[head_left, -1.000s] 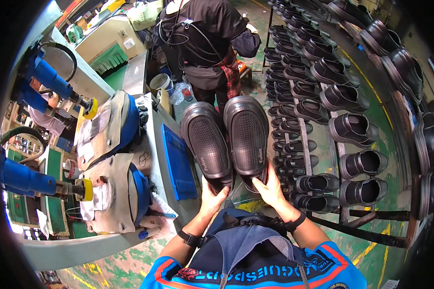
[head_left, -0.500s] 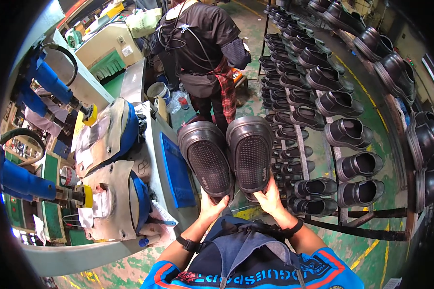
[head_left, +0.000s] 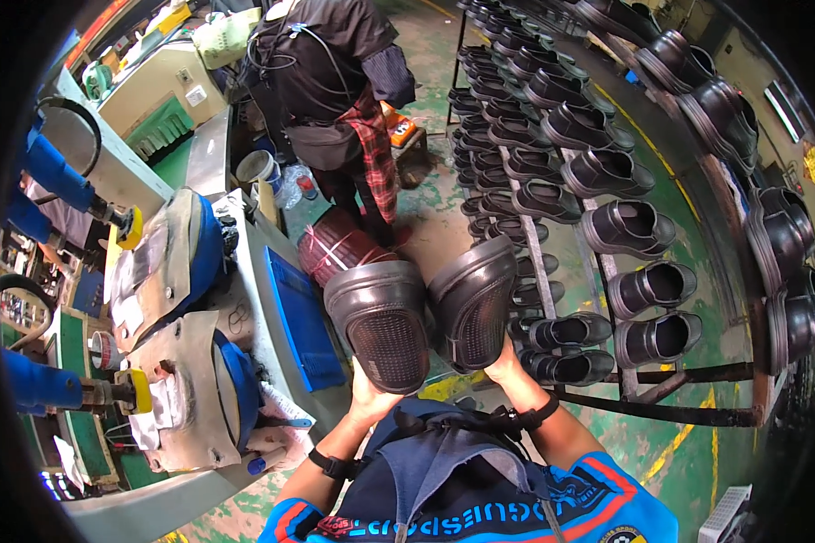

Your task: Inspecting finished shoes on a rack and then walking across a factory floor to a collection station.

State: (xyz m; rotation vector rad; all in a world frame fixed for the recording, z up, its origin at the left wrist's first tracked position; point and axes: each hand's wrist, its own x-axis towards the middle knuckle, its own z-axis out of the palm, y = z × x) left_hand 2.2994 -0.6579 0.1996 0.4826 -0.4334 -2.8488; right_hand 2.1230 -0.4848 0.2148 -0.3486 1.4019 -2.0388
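The left hand [head_left: 371, 395] holds the left shoe [head_left: 376, 328] by its heel end, and the right hand [head_left: 507, 366] holds the right shoe [head_left: 474, 308] likewise; most fingers are hidden behind the shoes, so how tightly they curl cannot be told. Both black shoes are in the air before the person's chest, textured soles toward the camera. Half a second ago they stood nearly parallel, toes close together; now the right one leans rightward and a wedge-shaped gap parts the toes. Much more of a dark red bundle [head_left: 342, 240] with pale ties shows beyond the left shoe. The co-worker [head_left: 326, 90], the blue panel [head_left: 303, 317] and the shoe rack [head_left: 661, 410] all sit farther left in view than before.
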